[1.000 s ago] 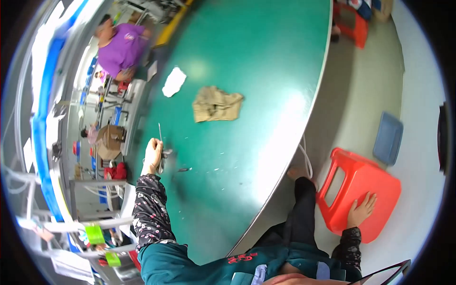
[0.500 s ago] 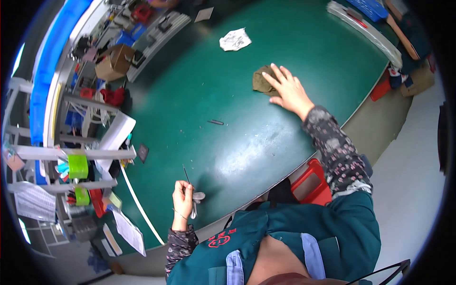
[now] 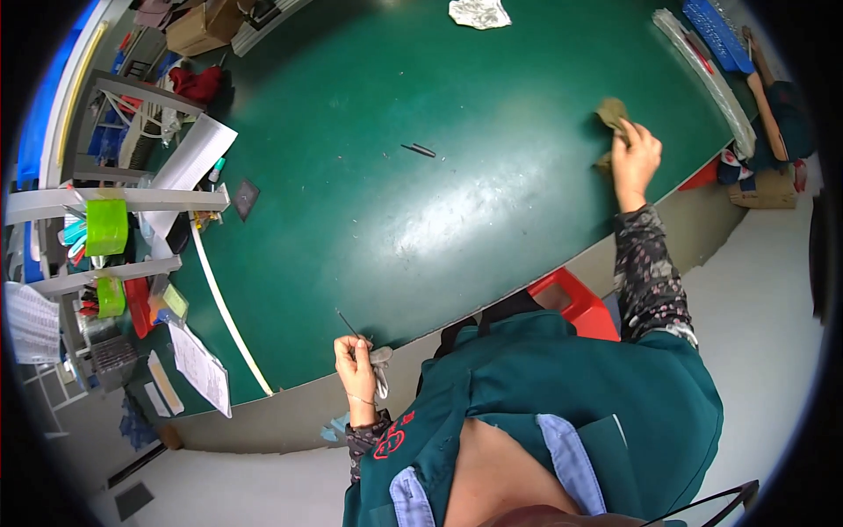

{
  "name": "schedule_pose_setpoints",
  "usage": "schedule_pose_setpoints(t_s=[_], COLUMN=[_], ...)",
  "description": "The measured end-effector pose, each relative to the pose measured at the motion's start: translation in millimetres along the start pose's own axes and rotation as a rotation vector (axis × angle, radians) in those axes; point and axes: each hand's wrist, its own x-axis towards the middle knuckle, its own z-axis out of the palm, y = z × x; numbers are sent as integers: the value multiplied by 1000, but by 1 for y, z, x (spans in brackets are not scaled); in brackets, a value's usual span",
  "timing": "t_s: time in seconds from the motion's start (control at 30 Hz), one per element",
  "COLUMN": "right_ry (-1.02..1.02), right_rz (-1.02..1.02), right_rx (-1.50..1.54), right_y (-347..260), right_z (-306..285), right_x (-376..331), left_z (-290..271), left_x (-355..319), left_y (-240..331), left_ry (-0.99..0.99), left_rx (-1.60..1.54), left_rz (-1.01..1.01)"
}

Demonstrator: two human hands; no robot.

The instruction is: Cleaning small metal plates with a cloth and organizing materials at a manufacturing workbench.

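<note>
Brown cloth (image 3: 610, 114) has moved toward the right edge of the table (image 3: 307, 237), gripped by the right hand (image 3: 637, 162), which partly hides it. The left hand (image 3: 356, 369) pinches a thin rod (image 3: 348, 322), covering one end; a pale bundle (image 3: 381, 357) there is unclear. A black stick (image 3: 423, 150) lies beyond; a white cloth (image 3: 479, 13) is cropped above.

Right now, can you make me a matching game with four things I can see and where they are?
Things:
1. tan cloth
2. thin tool
3. red stool
4. crumpled white piece

Places:
A. in the left hand
B. at the picture's top edge
C. beyond the table's near edge, lower down
D. in the right hand

Right pairs: 1-D, 2-A, 3-C, 4-B
</note>
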Motion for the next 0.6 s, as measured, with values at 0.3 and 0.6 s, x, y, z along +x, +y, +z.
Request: schedule_pose_setpoints(t_s=[0.3, 0.6], right_ry=[-330, -64], right_rz=[-141, 104], right_rx=[277, 229], right_y=[-151, -78], right_z=[-15, 11], right_x=[-108, -17], left_z=[-19, -14], left_x=[-4, 15], left_y=[-29, -35], left_ry=[1, 68], left_rx=[-76, -22], left_rz=[32, 90])
